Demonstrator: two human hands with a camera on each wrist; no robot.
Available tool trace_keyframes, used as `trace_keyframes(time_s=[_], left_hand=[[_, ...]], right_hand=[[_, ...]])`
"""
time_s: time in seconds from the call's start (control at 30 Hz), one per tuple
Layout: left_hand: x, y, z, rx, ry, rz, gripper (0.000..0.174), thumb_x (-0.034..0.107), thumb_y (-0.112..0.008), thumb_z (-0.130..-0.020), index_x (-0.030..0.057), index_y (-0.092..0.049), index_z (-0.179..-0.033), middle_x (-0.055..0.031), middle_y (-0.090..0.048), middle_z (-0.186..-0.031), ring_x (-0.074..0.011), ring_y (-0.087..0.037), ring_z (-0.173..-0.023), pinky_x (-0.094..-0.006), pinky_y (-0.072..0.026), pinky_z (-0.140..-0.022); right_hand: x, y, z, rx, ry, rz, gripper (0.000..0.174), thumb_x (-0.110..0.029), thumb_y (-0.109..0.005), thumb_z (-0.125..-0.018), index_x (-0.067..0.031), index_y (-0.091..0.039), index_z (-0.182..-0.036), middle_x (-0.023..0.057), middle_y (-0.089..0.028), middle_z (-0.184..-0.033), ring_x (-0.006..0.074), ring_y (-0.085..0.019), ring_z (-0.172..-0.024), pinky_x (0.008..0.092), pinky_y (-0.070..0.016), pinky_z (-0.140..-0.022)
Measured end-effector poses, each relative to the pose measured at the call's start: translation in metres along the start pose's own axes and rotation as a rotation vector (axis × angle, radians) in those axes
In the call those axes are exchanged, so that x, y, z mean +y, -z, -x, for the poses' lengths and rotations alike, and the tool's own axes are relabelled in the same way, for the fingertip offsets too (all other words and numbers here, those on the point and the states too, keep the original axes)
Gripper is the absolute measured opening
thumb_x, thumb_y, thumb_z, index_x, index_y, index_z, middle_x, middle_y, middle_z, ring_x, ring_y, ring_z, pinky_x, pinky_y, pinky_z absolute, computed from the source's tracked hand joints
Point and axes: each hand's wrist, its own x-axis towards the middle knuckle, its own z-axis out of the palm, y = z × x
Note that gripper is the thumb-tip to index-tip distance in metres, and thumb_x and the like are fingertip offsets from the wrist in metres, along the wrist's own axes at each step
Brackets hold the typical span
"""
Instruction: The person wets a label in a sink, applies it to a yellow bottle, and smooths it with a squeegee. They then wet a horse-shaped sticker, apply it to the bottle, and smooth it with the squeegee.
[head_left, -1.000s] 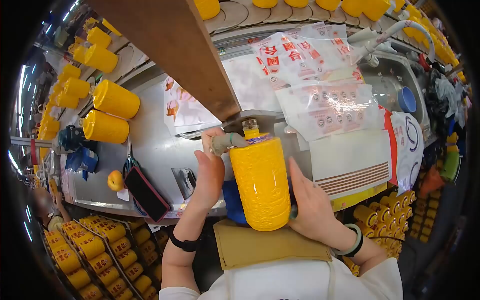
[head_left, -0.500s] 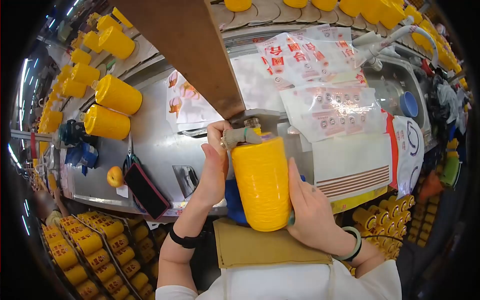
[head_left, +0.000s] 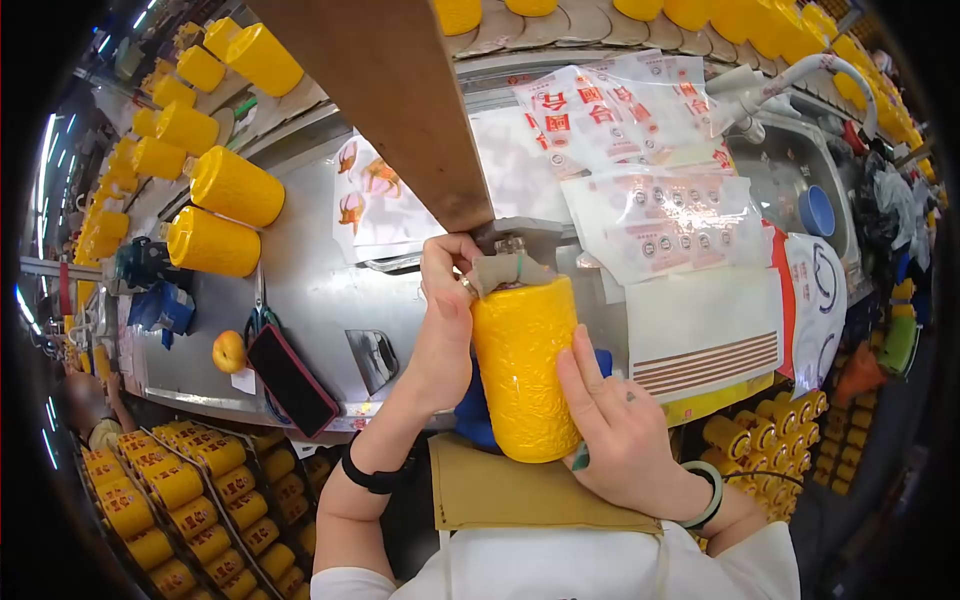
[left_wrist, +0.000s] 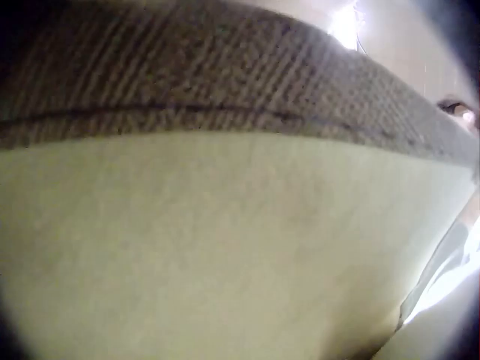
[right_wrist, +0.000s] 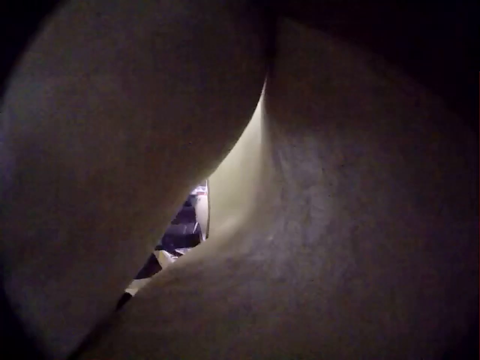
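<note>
A yellow bottle with a textured surface and a clear glass neck leans in front of the person, its base toward the apron. My left hand grips it at the shoulder, its fingers bent around the base of the neck. Beige cloth covers fingers there and hides part of the neck. My right hand lies along the bottle's right side, straight fingers pressing it near the base. In the left wrist view, skin and a ribbed brown band fill the picture; dark skin folds fill the right wrist view.
A wooden post rises just beyond the bottle. Left on the metal table lie a phone, scissors, an apple and two yellow bottles. Printed plastic sheets lie at right beside a sink.
My left hand has moved right and its covered fingers now reach farther across the bottle's shoulder. My right fingers have shifted onto the bottle's side. The bottle has turned a little.
</note>
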Motion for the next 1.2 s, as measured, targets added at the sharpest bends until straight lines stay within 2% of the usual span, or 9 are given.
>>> trace_keyframes(time_s=[0.37,0.57,0.7,0.83,0.9,0.93,1.03,1.1,1.2], left_hand=[[-0.015,0.0,0.02,0.074,0.129,0.496,0.085,0.079,-0.014,-0.101,0.0066,-0.054,-0.12,-0.0052,-0.045,-0.119,-0.0202,-0.042,-0.121,-0.0371,-0.0259,-0.114],[0.024,-0.005,0.001,0.065,0.159,0.214,0.087,0.076,-0.015,-0.103,0.0031,-0.059,-0.122,-0.0069,-0.037,-0.121,-0.0216,-0.041,-0.124,-0.0357,-0.0245,-0.115],[0.032,-0.005,-0.005,-0.063,-0.08,-0.277,0.088,0.064,-0.016,-0.108,-0.0039,-0.07,-0.123,-0.0098,-0.036,-0.121,-0.0226,-0.043,-0.121,-0.0367,-0.0334,-0.11],[0.024,-0.004,0.013,0.212,-0.032,-0.441,0.084,0.065,-0.02,-0.108,-0.0019,-0.066,-0.127,-0.008,-0.046,-0.125,-0.0216,-0.047,-0.117,-0.0362,-0.0352,-0.108],[0.005,0.001,0.025,0.411,-0.056,-0.062,0.066,0.053,-0.029,-0.11,0.0029,-0.062,-0.138,-0.0131,-0.051,-0.133,-0.024,-0.048,-0.123,-0.0378,-0.0371,-0.105],[0.003,-0.002,0.033,0.383,0.005,0.063,0.079,0.067,-0.029,-0.105,0.0039,-0.049,-0.148,-0.0121,-0.052,-0.148,-0.023,-0.049,-0.131,-0.0395,-0.0337,-0.112],[0.01,-0.014,0.05,0.325,0.041,0.193,0.078,0.06,-0.036,-0.107,-0.0015,-0.038,-0.155,-0.0144,-0.048,-0.143,-0.0259,-0.048,-0.132,-0.041,-0.0367,-0.111],[0.018,-0.029,0.076,0.288,0.109,0.14,0.113,0.078,-0.059,-0.089,-0.0024,-0.023,-0.16,-0.0182,-0.03,-0.156,-0.0312,-0.041,-0.14,-0.0472,-0.0342,-0.116],[0.009,-0.036,0.1,0.227,-0.095,-0.002,0.122,0.076,-0.073,-0.08,-0.0027,-0.024,-0.16,-0.0198,-0.027,-0.155,-0.0347,-0.041,-0.14,-0.0504,-0.0341,-0.117]], right_hand=[[0.023,-0.02,0.008,-0.074,-0.167,-0.247,0.108,-0.002,-0.08,-0.059,0.0119,-0.031,-0.155,0.0336,-0.051,-0.147,0.034,-0.059,-0.088,0.0392,-0.0515,-0.079],[0.01,-0.002,0.004,0.008,0.013,0.036,0.095,-0.001,-0.078,-0.057,0.0092,-0.049,-0.147,0.034,-0.053,-0.145,0.0277,-0.058,-0.073,0.0353,-0.0526,-0.074],[0.022,0.012,0.001,-0.046,0.006,-0.101,0.086,-0.01,-0.084,-0.065,0.0057,-0.054,-0.144,0.0307,-0.052,-0.149,0.0254,-0.062,-0.076,0.0335,-0.0542,-0.077],[0.03,0.015,0.002,-0.103,-0.09,-0.293,0.091,-0.022,-0.089,-0.07,0.0064,-0.049,-0.147,0.0286,-0.05,-0.152,0.0284,-0.067,-0.084,0.0337,-0.0545,-0.079],[0.028,0.009,0.0,-0.133,-0.135,-0.325,0.092,-0.02,-0.089,-0.069,0.0073,-0.049,-0.147,0.0289,-0.05,-0.152,0.0299,-0.067,-0.088,0.0347,-0.0548,-0.08],[0.027,0.006,-0.001,-0.157,-0.179,-0.351,0.093,-0.018,-0.088,-0.067,0.0081,-0.048,-0.147,0.0293,-0.05,-0.152,0.0314,-0.068,-0.091,0.0356,-0.0551,-0.081],[0.027,-0.01,0.008,-0.042,-0.048,-0.187,0.096,-0.014,-0.087,-0.066,0.0099,-0.045,-0.149,0.0299,-0.049,-0.152,0.0332,-0.068,-0.098,0.0371,-0.0555,-0.083],[0.026,-0.012,0.008,-0.033,-0.051,-0.191,0.097,-0.012,-0.085,-0.066,0.0103,-0.042,-0.15,0.0302,-0.049,-0.152,0.0344,-0.068,-0.1,0.0378,-0.0556,-0.083],[0.025,-0.019,0.011,0.007,-0.066,-0.242,0.1,-0.009,-0.084,-0.066,0.0107,-0.037,-0.153,0.0305,-0.048,-0.152,0.0366,-0.067,-0.105,0.0388,-0.0556,-0.085]])
